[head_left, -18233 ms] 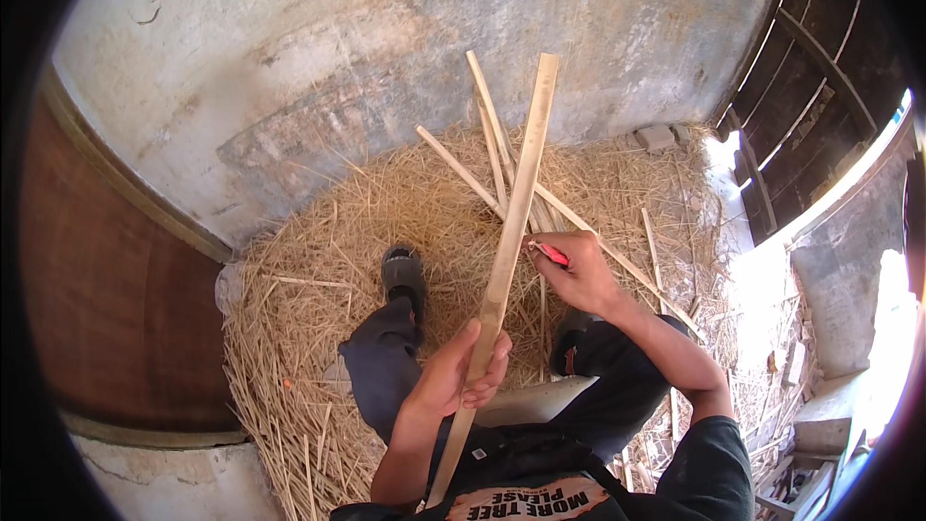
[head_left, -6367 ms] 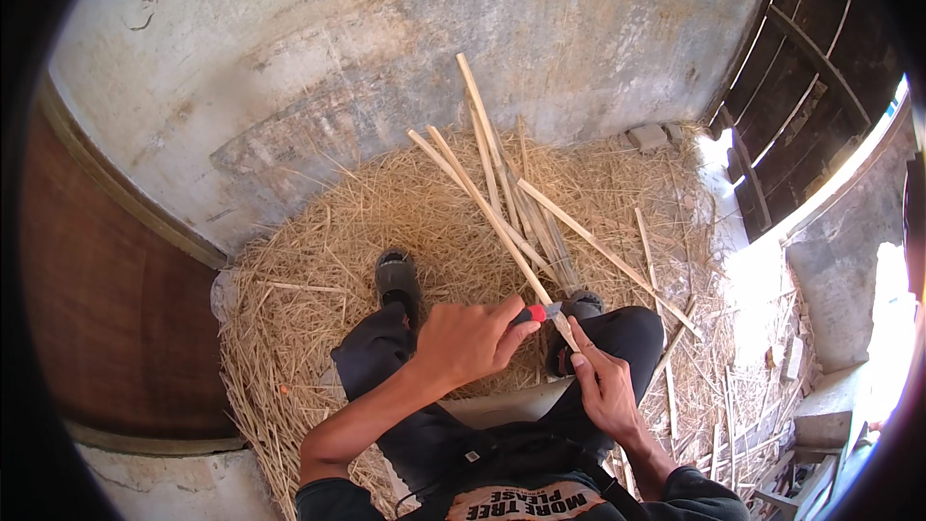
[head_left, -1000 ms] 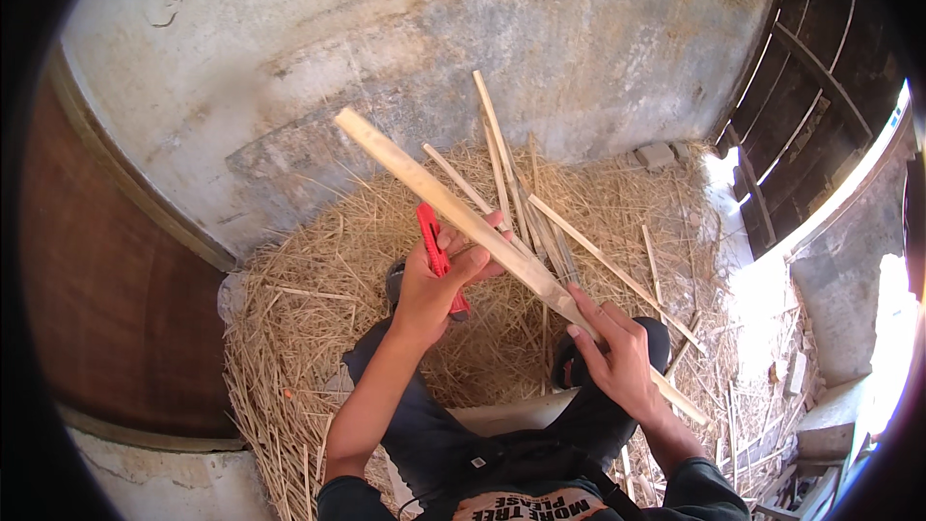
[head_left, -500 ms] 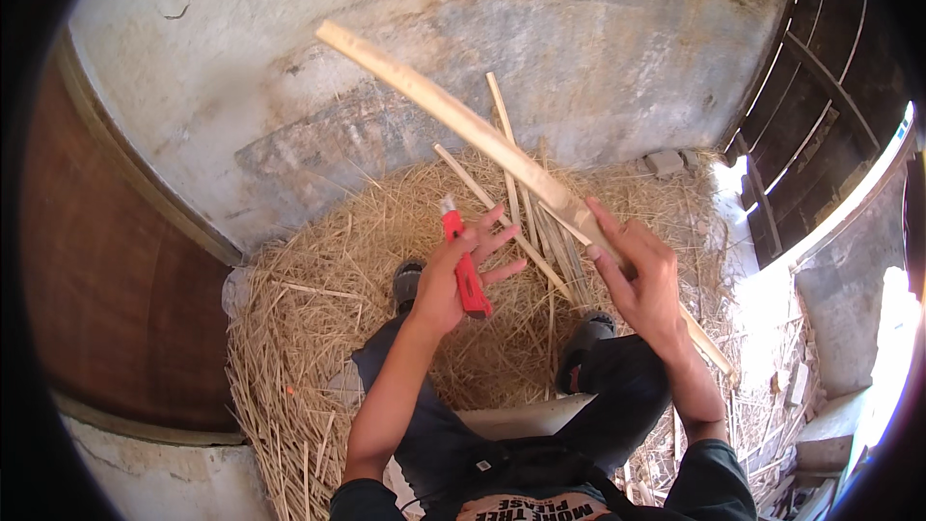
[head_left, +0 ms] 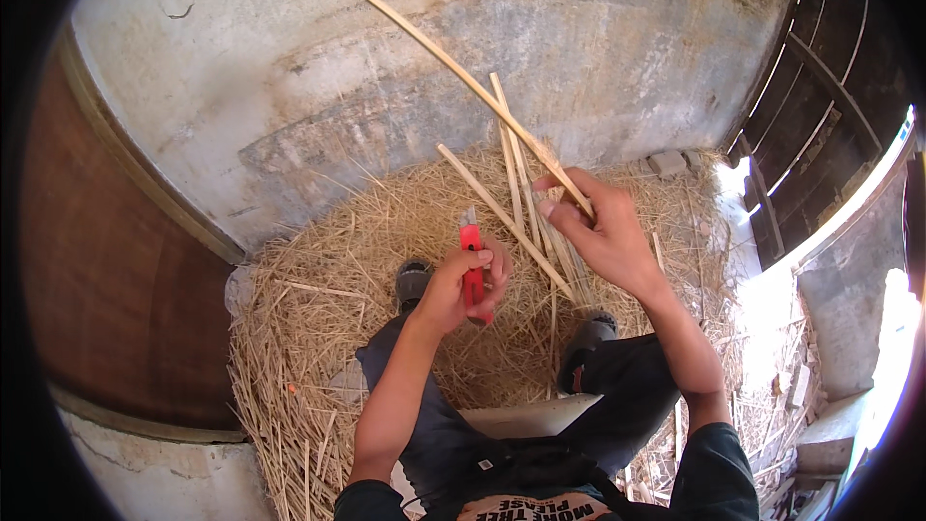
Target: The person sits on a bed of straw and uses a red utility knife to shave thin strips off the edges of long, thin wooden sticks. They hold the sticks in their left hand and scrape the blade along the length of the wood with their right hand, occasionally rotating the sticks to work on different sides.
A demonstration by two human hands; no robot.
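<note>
My left hand (head_left: 467, 282) is wrapped round a red utility knife (head_left: 472, 256), its blade out and pointing up, away from me. In my right hand (head_left: 600, 232) I grip the near end of a long, pale bamboo strip (head_left: 424, 41), pinched between thumb and fingers. Its narrow edge shows, and it slants up to the far left across the wall. The knife and the strip are apart. Beyond my hands several more bamboo strips (head_left: 508, 215) lean and cross between my feet and the wall.
Straw-like shavings (head_left: 318, 328) cover the floor around my shoes (head_left: 585, 340). A stained wall (head_left: 386, 116) rises ahead, with a brown panel (head_left: 135, 260) to the left. Dark slatted boards (head_left: 810, 96) stand at the right, beside bright light. A small block (head_left: 666, 164) lies by the wall.
My right hand has turned the bamboo strip from its broad face to its edge and shifted slightly up and left. My left fingers have closed round the knife, which now stands more upright.
</note>
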